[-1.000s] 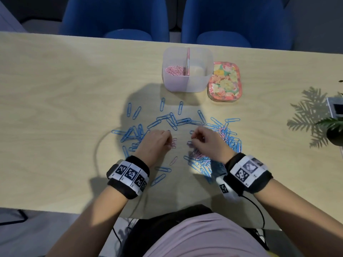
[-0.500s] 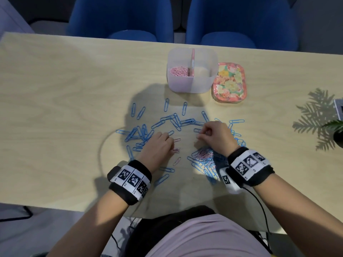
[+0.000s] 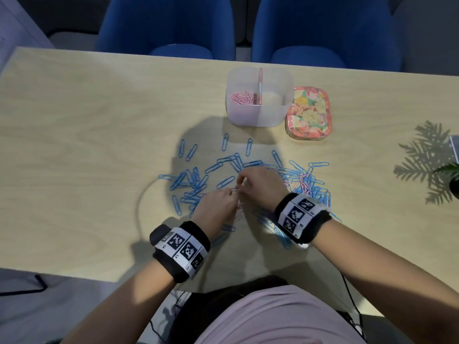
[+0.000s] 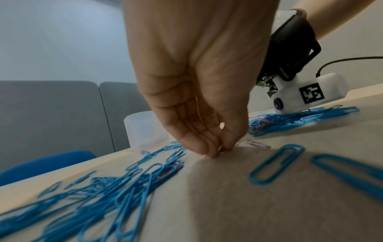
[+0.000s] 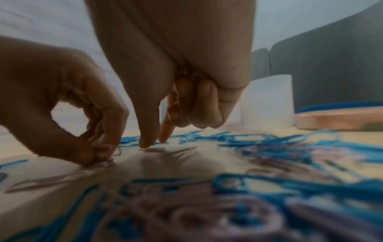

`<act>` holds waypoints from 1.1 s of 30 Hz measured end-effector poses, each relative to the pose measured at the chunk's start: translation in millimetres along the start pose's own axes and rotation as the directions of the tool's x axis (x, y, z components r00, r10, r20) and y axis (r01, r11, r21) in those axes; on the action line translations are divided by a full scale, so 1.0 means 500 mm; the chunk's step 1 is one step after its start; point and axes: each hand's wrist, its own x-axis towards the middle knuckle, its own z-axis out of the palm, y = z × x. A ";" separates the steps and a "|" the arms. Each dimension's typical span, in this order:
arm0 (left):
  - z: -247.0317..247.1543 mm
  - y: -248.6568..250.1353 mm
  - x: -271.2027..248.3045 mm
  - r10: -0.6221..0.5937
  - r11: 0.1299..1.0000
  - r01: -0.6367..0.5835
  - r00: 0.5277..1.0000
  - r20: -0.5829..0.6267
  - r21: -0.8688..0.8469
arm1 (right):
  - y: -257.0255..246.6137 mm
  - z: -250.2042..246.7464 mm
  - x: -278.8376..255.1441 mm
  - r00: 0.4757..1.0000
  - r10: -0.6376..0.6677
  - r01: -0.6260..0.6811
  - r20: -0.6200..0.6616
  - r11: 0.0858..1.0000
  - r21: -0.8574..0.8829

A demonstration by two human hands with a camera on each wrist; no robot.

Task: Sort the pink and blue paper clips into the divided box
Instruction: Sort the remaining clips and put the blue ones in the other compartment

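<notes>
Table (image 3: 87, 150): pale wood-grain, matt. Blue clips (image 4: 275, 164): smooth coloured coating, slight sheen. Pink clips (image 3: 242, 97): same coated look. Box (image 3: 258, 112): frosted translucent plastic, pink divider (image 3: 260, 86). Lid (image 3: 309, 112): glossy floral print. Wrist bands (image 3: 180, 252): black fuzzy cloth with printed white tags. Chairs (image 3: 169, 23): blue fabric, matt.

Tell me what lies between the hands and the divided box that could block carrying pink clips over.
Nothing upright does. Between the left hand, the right hand and the divided box only flat blue paper clips lie on the table; a lifted hand passes over them.
</notes>
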 end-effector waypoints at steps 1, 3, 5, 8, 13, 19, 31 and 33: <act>0.001 -0.004 0.001 0.001 1.000 -0.001 1.000 -0.019 -0.004 | -0.005 0.004 0.005 0.999 -0.011 0.011 0.030 1.000 -0.007; -0.002 -0.013 0.000 -0.010 0.997 0.007 0.999 -0.043 -0.075 | -0.009 0.004 0.011 0.996 -0.009 0.010 0.083 1.000 -0.014; -0.006 -0.031 -0.003 -0.033 0.964 0.014 0.997 -0.068 -0.265 | -0.006 0.001 0.011 0.992 -0.004 0.009 0.126 0.999 -0.034; -0.012 -0.072 -0.017 -0.119 0.762 0.017 0.986 -0.115 -0.647 | 0.009 -0.005 0.001 0.983 -0.025 0.032 0.184 0.999 -0.035; -0.021 -0.138 -0.039 -0.305 0.095 0.136 0.947 0.102 -0.986 | 0.033 -0.008 -0.013 0.985 -0.055 0.051 0.162 0.998 0.027; -0.034 -0.158 -0.041 -0.238 -0.440 0.218 0.907 0.347 -0.871 | 0.025 -0.015 -0.037 0.965 0.038 -0.222 0.261 0.652 0.725; 0.006 -0.147 -0.038 -0.360 0.522 0.241 0.932 0.045 -0.818 | -0.001 0.024 -0.051 0.931 -0.207 0.261 0.299 0.953 -0.154; 0.009 -0.144 -0.046 -0.326 0.689 0.225 0.945 -0.018 -0.689 | -0.001 0.027 -0.053 0.929 -0.203 0.252 0.309 0.959 -0.126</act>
